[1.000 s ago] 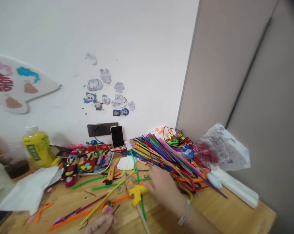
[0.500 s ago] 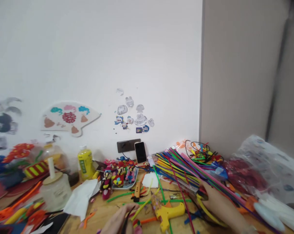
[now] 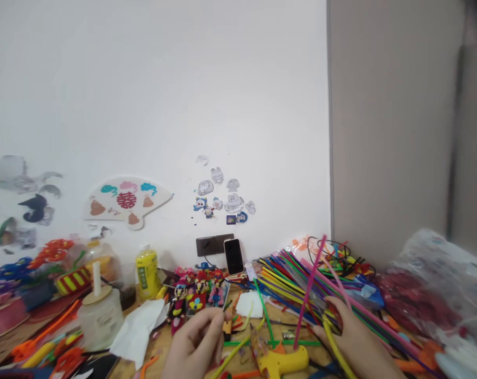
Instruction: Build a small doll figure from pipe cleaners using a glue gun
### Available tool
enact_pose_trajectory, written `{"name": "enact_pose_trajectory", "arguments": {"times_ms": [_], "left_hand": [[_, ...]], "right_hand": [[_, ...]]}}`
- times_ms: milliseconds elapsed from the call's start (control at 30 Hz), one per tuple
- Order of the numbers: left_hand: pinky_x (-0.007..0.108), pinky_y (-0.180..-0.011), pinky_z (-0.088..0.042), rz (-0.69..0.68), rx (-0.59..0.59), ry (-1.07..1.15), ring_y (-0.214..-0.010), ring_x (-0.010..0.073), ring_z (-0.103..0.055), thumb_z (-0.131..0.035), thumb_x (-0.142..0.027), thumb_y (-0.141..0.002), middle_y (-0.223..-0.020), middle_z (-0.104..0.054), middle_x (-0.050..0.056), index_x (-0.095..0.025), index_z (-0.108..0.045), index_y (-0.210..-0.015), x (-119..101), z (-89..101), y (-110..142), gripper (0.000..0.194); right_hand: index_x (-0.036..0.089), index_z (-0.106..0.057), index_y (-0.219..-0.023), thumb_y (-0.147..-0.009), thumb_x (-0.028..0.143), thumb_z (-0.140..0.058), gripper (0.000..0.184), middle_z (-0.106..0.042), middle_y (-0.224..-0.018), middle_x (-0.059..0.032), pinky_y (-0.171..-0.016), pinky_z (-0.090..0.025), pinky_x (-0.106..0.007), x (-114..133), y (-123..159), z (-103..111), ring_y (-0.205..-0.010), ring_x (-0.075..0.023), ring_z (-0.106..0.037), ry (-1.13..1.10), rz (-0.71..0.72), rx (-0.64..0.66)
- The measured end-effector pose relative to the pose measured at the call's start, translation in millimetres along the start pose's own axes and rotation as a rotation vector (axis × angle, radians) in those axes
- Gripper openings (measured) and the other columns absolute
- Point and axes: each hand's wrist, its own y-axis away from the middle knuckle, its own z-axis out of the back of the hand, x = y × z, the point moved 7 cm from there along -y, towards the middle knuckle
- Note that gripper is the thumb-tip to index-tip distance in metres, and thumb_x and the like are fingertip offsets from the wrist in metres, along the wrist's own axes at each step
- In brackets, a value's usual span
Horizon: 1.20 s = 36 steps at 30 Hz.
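My right hand (image 3: 355, 342) is closed round a pink pipe cleaner (image 3: 309, 289) that sticks up out of the big pile of coloured pipe cleaners (image 3: 289, 276); a yellow strand curls by its fingers. My left hand (image 3: 197, 342) is raised at the bottom middle with thumb and fingers pinched on a thin dark piece I cannot make out. A yellow glue gun (image 3: 280, 363) lies on the wooden table (image 3: 165, 347) between the two hands.
Small red doll figures (image 3: 197, 289) stand on a tray. A phone (image 3: 234, 256) leans on the wall by a socket. A yellow bottle (image 3: 146, 271), a white jar (image 3: 98, 316), white paper (image 3: 138, 329) and craft pieces lie left. Plastic bags (image 3: 428, 284) fill the right.
The view has tilted up and turned left. My right hand went from the glue gun to the pile and lifted a pink pipe cleaner. My left hand rose.
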Motion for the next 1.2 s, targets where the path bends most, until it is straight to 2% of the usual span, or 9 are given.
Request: {"name": "enact_pose_trajectory", "arguments": {"times_ms": [200,300,367,433,500,600,767,900,1200], "left_hand": [[0.023,-0.054,-0.039,-0.271,0.190,-0.609,-0.055,0.0157,-0.055,-0.035,-0.032,-0.087,-0.054,-0.056,-0.002,-0.020,-0.050,-0.062,-19.1,-48.2,-10.9,0.032],[0.026,-0.058,-0.044,-0.420,0.345,-1.048,-0.068,0.0191,-0.064,-0.030,-0.026,-0.090,-0.073,-0.069,0.004,-0.020,-0.056,-0.080,-18.2,-100.8,-12.2,0.029],[0.030,-0.064,-0.047,-0.481,0.474,-1.105,-0.079,0.0240,-0.067,-0.047,-0.034,-0.084,-0.087,-0.072,0.008,-0.020,-0.059,-0.091,-10.8,-140.8,-8.6,0.020],[0.033,-0.063,-0.049,-0.538,0.638,-1.155,-0.079,0.0292,-0.068,-0.064,-0.040,-0.070,-0.089,-0.074,0.012,-0.018,-0.060,-0.097,3.0,-182.3,0.7,0.034],[0.033,-0.058,-0.051,-0.608,0.833,-1.215,-0.072,0.0310,-0.070,-0.074,-0.032,-0.059,-0.084,-0.075,0.014,-0.017,-0.066,-0.087,20.5,-220.0,16.0,0.033],[0.034,-0.051,-0.050,-0.679,1.021,-1.305,-0.062,0.0303,-0.071,-0.064,-0.014,-0.067,-0.071,-0.076,0.014,-0.017,-0.069,-0.075,43.7,-254.4,37.0,0.010],[0.032,-0.045,-0.049,-0.828,1.078,-1.340,-0.061,0.0291,-0.071,-0.055,-0.012,-0.076,-0.073,-0.076,0.014,-0.016,-0.067,-0.091,54.3,-267.7,54.3,0.020],[0.026,-0.038,-0.042,-0.924,1.126,-1.358,-0.055,0.0263,-0.071,-0.058,-0.021,-0.077,-0.068,-0.076,0.010,-0.019,-0.069,-0.082,53.2,-269.0,62.6,0.013],[0.028,-0.040,-0.042,-1.192,1.160,-1.341,-0.053,0.0214,-0.069,-0.055,-0.023,-0.081,-0.072,-0.074,0.005,-0.018,-0.064,-0.084,51.2,-266.1,79.2,0.011]], "right_hand": [[0.014,-0.049,-0.116,-0.066,0.035,-0.064,0.056,-0.061,-0.106,-0.0156,-0.080,-0.043,-0.034,-8.7,-9.0,12.7,-0.101,-0.0313,-0.056,0.253,-0.037,-0.004],[0.015,-0.048,-0.117,-0.067,0.038,-0.065,0.057,-0.062,-0.104,-0.0145,-0.076,-0.043,-0.032,-10.2,-8.5,14.4,-0.100,-0.0305,-0.057,0.229,-0.084,-0.011],[0.014,-0.049,-0.116,-0.067,0.039,-0.065,0.057,-0.062,-0.103,-0.0154,-0.074,-0.044,-0.033,-11.6,-7.5,11.1,-0.099,-0.0312,-0.058,0.190,-0.120,0.003],[0.012,-0.049,-0.116,-0.068,0.039,-0.065,0.057,-0.062,-0.103,-0.0167,-0.073,-0.044,-0.033,-15.5,-7.5,6.2,-0.098,-0.0316,-0.058,0.134,-0.153,0.026],[0.012,-0.049,-0.116,-0.068,0.037,-0.065,0.057,-0.062,-0.105,-0.0172,-0.074,-0.043,-0.034,-21.8,-9.2,2.9,-0.098,-0.0312,-0.059,0.098,-0.169,0.030],[0.014,-0.051,-0.115,-0.065,0.036,-0.068,0.057,-0.063,-0.104,-0.0151,-0.076,-0.043,-0.034,-34.2,-14.3,0.6,-0.097,-0.0303,-0.059,0.058,-0.171,0.023],[0.016,-0.054,-0.109,-0.066,0.032,-0.066,0.047,-0.065,-0.100,-0.0092,-0.075,-0.045,-0.030,-43.7,-24.2,2.4,-0.091,-0.0245,-0.061,-0.119,-0.122,0.008],[0.016,-0.056,-0.108,-0.068,0.029,-0.063,0.042,-0.067,-0.094,-0.0052,-0.071,-0.048,-0.026,-41.4,-29.8,16.6,-0.082,-0.0197,-0.063,-0.267,-0.068,-0.039],[0.012,-0.060,-0.101,-0.067,0.034,-0.059,0.041,-0.068,-0.079,-0.0088,-0.064,-0.047,-0.034,-95.9,-38.6,53.8,-0.072,-0.0253,-0.062,-0.367,-0.270,-0.311]]}}
